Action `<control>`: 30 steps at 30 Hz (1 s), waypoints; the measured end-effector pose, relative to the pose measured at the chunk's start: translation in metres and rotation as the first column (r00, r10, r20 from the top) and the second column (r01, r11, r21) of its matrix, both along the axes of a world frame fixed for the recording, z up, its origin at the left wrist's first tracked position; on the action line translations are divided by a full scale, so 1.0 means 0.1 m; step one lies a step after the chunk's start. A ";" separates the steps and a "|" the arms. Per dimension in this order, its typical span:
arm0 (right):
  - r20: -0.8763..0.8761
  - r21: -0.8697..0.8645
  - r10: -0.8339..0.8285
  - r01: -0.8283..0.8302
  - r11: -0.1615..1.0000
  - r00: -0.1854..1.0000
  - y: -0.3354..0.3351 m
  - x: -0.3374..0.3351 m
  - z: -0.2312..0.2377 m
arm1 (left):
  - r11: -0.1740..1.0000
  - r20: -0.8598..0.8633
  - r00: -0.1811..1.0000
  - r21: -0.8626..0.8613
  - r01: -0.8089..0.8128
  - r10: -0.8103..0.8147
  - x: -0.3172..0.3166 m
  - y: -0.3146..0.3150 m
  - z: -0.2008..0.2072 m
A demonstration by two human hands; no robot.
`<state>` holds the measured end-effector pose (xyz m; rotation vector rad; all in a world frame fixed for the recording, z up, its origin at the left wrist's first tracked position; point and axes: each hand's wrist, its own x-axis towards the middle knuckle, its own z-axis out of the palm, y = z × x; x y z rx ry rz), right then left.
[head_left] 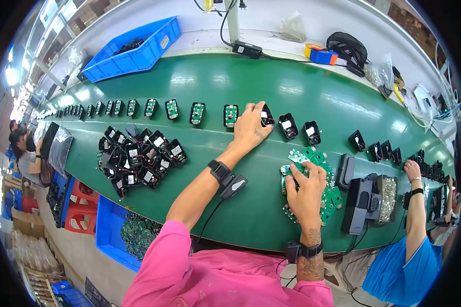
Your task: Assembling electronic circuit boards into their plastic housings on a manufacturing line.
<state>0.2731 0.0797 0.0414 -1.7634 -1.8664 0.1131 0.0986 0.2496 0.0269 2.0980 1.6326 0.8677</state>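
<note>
My left hand [251, 127] reaches across the green bench with its fingers closed on a black plastic housing [267, 117], whose inside partly shows. My right hand [307, 193] is over a pile of green circuit boards [331, 197]. Its thumb and forefinger hold a green circuit board [285, 173] at the pile's left side. Left of my left hand stands a housing with a green board [231, 115] in it. To the right are two open housings [288, 126] with white parts inside and no green board showing.
A row of housings with boards [171, 109] runs left. Many housings lie heaped [141, 156] at the near left. Blue bins stand behind [133, 53] and below the bench [107, 225]. Right are a grey-black device [357, 204], a tray of small metal parts [388, 199] and a co-worker's arm [417, 204].
</note>
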 end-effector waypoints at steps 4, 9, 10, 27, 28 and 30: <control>-0.162 0.136 -0.042 0.065 0.989 0.986 0.03 0.08 0.04 | 0.987 0.178 0.977 0.128 0.093 -0.115 -0.03 -0.41 0.10; -0.918 0.153 0.044 0.250 0.956 0.394 -0.01 0.14 0.00 | 0.854 0.843 0.538 -0.291 0.431 0.015 -0.20 -1.05 0.10; -0.916 0.142 0.031 0.251 0.958 0.399 0.00 0.17 0.01 | 0.849 0.845 0.534 -0.300 0.434 0.026 -0.22 -1.15 0.11; -0.981 -0.163 -0.069 -0.565 0.809 0.184 0.01 -0.23 0.20 | 0.984 0.614 0.789 -0.156 0.089 0.026 -0.39 -1.74 -0.15; -0.972 -0.171 -0.039 -0.583 0.795 0.231 0.02 -0.24 0.21 | 0.979 0.623 0.782 -0.175 0.103 0.029 -0.39 -1.75 -0.14; -0.976 -0.168 -0.055 -0.574 0.801 0.209 0.02 -0.25 0.18 | 0.973 0.635 0.772 -0.197 0.124 0.030 -0.36 -1.77 -0.11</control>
